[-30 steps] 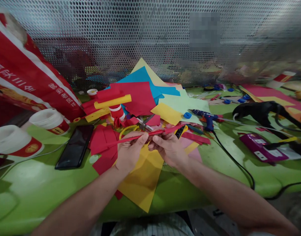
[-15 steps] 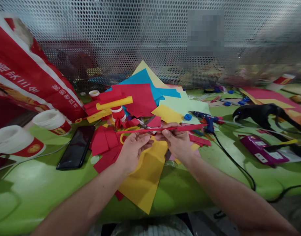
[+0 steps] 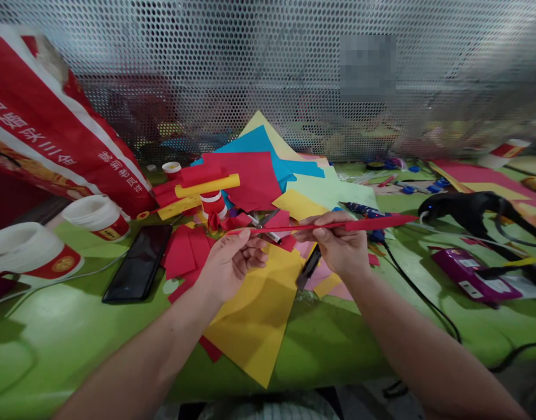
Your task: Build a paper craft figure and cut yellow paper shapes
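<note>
A long, narrow strip of red paper (image 3: 377,223), seen nearly edge-on, stretches level between both hands above the table. My left hand (image 3: 230,256) pinches its left end between thumb and forefinger, the other fingers curled. My right hand (image 3: 340,245) grips it further right, and the strip's pointed end sticks out beyond that hand. Beneath the hands lies a yellow paper sheet (image 3: 254,315). Scissors (image 3: 265,219) lie partly hidden just behind the strip. A black object (image 3: 309,267), perhaps a stapler or cutter, rests below my right hand.
Left are paper cups (image 3: 97,219), a black phone (image 3: 139,262) and a large red bag (image 3: 62,128). Coloured sheets (image 3: 242,169) pile at the back before a perforated metal screen (image 3: 250,58). Right are a glue gun (image 3: 359,208), its black cord and a purple power strip (image 3: 473,274).
My right hand has slid right along the red strip, widening the gap between the hands. The strip now reaches further right, and my left hand has shifted slightly left.
</note>
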`<state>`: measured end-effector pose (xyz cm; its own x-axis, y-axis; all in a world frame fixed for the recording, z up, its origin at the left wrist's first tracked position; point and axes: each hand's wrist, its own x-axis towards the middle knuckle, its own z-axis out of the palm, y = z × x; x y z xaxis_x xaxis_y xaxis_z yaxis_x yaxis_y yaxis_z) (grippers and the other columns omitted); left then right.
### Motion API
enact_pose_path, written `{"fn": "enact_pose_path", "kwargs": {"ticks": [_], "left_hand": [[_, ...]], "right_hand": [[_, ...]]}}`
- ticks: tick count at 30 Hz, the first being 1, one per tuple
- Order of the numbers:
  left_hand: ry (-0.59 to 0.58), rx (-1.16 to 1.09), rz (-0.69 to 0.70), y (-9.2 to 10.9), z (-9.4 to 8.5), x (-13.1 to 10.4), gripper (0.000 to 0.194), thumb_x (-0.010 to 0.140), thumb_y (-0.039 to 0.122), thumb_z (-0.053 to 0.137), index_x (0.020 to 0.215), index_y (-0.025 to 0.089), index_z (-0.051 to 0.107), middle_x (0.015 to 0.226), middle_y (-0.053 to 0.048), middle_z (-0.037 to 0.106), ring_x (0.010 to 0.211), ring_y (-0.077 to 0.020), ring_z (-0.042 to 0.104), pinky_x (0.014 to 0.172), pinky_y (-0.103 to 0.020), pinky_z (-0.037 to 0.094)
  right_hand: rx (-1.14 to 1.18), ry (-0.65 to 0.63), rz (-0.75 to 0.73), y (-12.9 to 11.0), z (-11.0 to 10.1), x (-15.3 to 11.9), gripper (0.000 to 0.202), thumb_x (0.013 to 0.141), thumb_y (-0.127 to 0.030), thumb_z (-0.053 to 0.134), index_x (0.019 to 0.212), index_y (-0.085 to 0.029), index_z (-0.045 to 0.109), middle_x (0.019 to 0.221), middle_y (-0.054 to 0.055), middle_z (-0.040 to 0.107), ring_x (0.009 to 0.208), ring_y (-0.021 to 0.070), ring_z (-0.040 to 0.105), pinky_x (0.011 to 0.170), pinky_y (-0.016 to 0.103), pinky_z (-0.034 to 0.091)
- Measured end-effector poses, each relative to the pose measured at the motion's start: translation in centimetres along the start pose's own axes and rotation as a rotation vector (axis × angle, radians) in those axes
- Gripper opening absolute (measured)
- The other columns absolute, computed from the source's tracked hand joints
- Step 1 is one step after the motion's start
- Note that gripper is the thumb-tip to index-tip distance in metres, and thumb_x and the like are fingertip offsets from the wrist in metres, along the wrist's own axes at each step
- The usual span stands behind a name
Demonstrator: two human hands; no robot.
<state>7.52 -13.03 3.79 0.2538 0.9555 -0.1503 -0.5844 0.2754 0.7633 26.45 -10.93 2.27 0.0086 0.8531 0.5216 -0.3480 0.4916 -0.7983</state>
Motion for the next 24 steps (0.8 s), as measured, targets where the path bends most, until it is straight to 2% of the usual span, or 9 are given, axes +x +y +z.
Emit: {"fn": "enact_pose_path", "kwargs": {"ticks": [4, 9, 13, 17, 21, 24], "left_hand": [[-0.023, 0.002, -0.064, 0.0, -0.2, 0.0, 0.019, 0.067, 0.029, 0.073, 0.072, 0.012, 0.067, 0.063, -0.002, 0.070, 0.049, -0.0111, 0.063, 0.047, -0.019, 0.052], [0.051, 0.015, -0.078, -0.1, 0.1, 0.0, 0.012, 0.070, 0.023, 0.071, 0.068, 0.012, 0.067, 0.062, -0.003, 0.070, 0.049, -0.0099, 0.063, 0.047, -0.016, 0.052], [0.094, 0.009, 0.009, -0.1, 0.4, -0.1, 0.012, 0.065, 0.022, 0.074, 0.069, 0.013, 0.068, 0.062, -0.001, 0.071, 0.052, -0.0101, 0.064, 0.049, -0.016, 0.052], [0.049, 0.005, 0.111, -0.1, 0.3, -0.1, 0.018, 0.056, 0.025, 0.081, 0.067, 0.017, 0.068, 0.064, 0.000, 0.072, 0.055, -0.0116, 0.066, 0.053, -0.018, 0.054], [0.038, 0.086, 0.199, -0.2, 0.2, -0.2, 0.019, 0.055, 0.028, 0.082, 0.068, 0.020, 0.070, 0.063, 0.000, 0.071, 0.056, -0.0141, 0.067, 0.056, -0.023, 0.055], [0.052, 0.169, 0.277, -0.2, 0.1, -0.3, 0.019, 0.055, 0.029, 0.081, 0.068, 0.021, 0.070, 0.063, 0.000, 0.071, 0.055, -0.0151, 0.067, 0.059, -0.026, 0.056]], "right_hand": [[-0.031, -0.019, -0.018, 0.0, -0.3, -0.1, 0.012, 0.071, -0.027, 0.071, 0.076, -0.022, 0.062, 0.080, 0.000, 0.073, 0.063, 0.0162, 0.070, 0.063, 0.032, 0.061], [-0.017, -0.098, -0.081, 0.0, -0.7, -0.2, 0.008, 0.074, -0.020, 0.068, 0.081, -0.024, 0.065, 0.086, 0.000, 0.073, 0.070, 0.0162, 0.071, 0.063, 0.030, 0.061], [0.007, -0.125, -0.066, 0.0, -0.5, -0.3, 0.009, 0.075, -0.017, 0.067, 0.081, -0.023, 0.066, 0.086, 0.000, 0.073, 0.071, 0.0163, 0.071, 0.064, 0.029, 0.061], [0.039, -0.051, 0.022, -0.1, 0.0, -0.4, 0.009, 0.071, -0.024, 0.071, 0.077, -0.023, 0.064, 0.079, -0.001, 0.073, 0.067, 0.0179, 0.071, 0.061, 0.030, 0.061], [0.064, 0.040, 0.139, -0.2, 0.5, -0.3, 0.023, 0.064, -0.033, 0.076, 0.073, -0.022, 0.058, 0.067, -0.002, 0.071, 0.063, 0.0201, 0.071, 0.063, 0.034, 0.062], [0.115, 0.048, 0.217, -0.2, 0.7, -0.4, 0.028, 0.063, -0.036, 0.076, 0.075, -0.023, 0.055, 0.066, -0.003, 0.071, 0.064, 0.0204, 0.071, 0.065, 0.036, 0.062]]}}
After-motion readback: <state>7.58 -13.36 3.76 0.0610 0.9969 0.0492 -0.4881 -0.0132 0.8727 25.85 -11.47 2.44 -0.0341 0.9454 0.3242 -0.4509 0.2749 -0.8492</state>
